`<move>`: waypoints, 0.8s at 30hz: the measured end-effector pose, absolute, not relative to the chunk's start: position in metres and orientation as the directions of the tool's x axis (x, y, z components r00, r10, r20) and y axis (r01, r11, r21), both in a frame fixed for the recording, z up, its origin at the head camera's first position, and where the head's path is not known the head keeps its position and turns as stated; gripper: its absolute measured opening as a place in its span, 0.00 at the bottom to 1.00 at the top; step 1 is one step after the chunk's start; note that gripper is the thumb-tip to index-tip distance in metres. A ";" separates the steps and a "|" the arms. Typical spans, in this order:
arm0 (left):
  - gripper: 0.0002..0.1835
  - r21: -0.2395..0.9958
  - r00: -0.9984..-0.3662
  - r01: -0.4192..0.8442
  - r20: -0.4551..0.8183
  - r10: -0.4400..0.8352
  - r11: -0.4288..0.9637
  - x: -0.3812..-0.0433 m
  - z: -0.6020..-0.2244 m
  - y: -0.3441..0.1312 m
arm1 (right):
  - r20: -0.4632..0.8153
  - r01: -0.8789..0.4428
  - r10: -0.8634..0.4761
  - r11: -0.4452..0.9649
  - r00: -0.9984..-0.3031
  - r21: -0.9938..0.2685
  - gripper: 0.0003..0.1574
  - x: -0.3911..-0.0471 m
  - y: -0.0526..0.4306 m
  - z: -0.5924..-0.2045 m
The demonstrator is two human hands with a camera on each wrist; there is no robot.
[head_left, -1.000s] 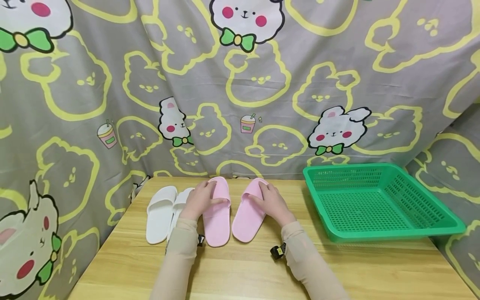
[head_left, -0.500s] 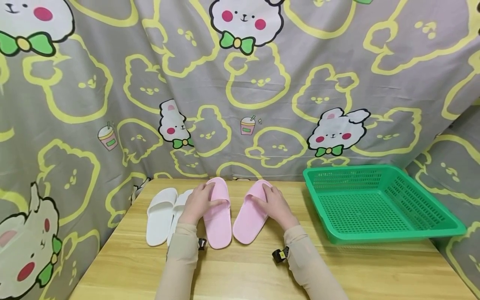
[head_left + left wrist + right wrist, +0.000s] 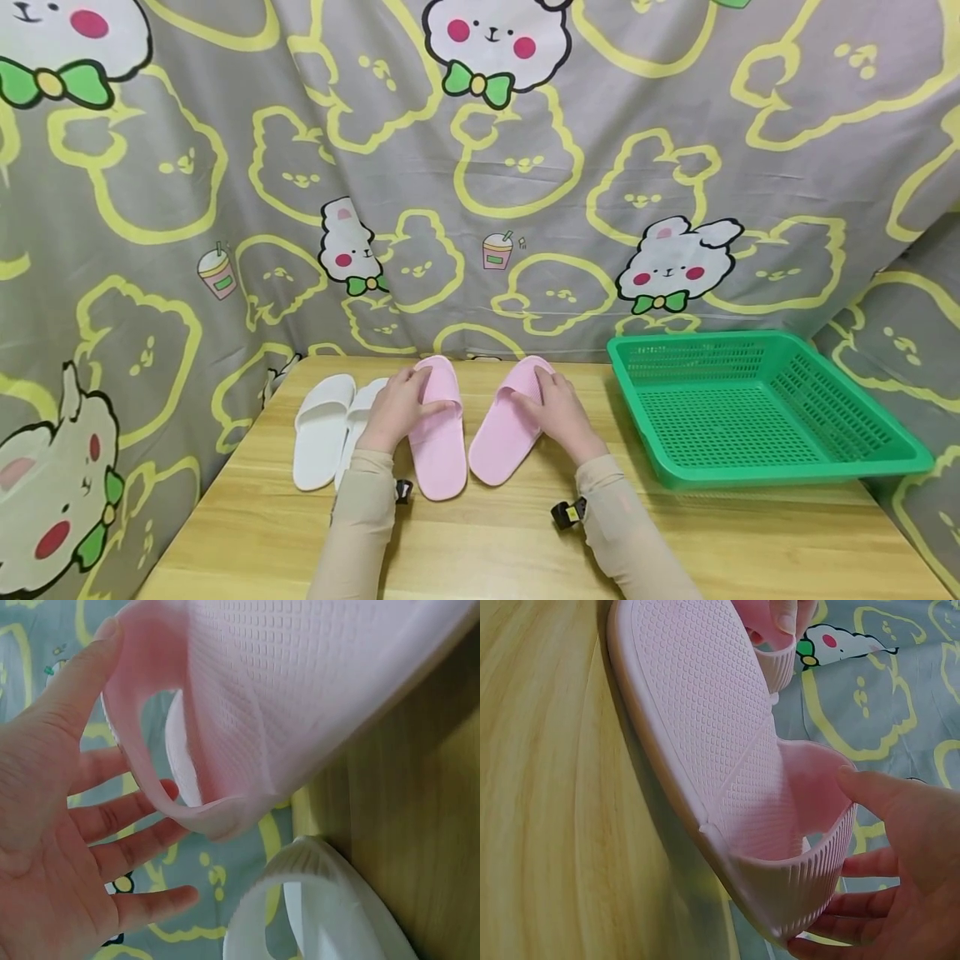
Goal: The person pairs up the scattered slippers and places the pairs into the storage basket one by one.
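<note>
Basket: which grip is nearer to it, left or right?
Right. The right grip is at the right pink slipper, left of the basket; the left grip is farther left, at the left pink slipper.

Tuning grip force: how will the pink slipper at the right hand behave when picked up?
The pink slipper is probably light for its size, given its slim sole. Its strap may flex if squeezed, being a thin open arch; the ribs on it should limit slipping. Broad and flat, it seems unlikely to roll.
</note>
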State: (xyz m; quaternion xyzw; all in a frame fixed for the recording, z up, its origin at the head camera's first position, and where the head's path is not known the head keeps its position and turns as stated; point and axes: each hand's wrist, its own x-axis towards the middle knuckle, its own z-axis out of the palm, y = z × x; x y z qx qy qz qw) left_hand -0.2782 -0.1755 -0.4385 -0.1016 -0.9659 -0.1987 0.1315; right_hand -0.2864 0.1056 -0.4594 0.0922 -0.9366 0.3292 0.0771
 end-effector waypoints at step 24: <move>0.46 0.361 -0.935 0.227 0.340 0.100 0.904 -0.272 -0.429 -0.183 | 0.269 -0.232 -0.078 0.759 -0.960 -0.609 0.50 -0.279 0.115 -0.452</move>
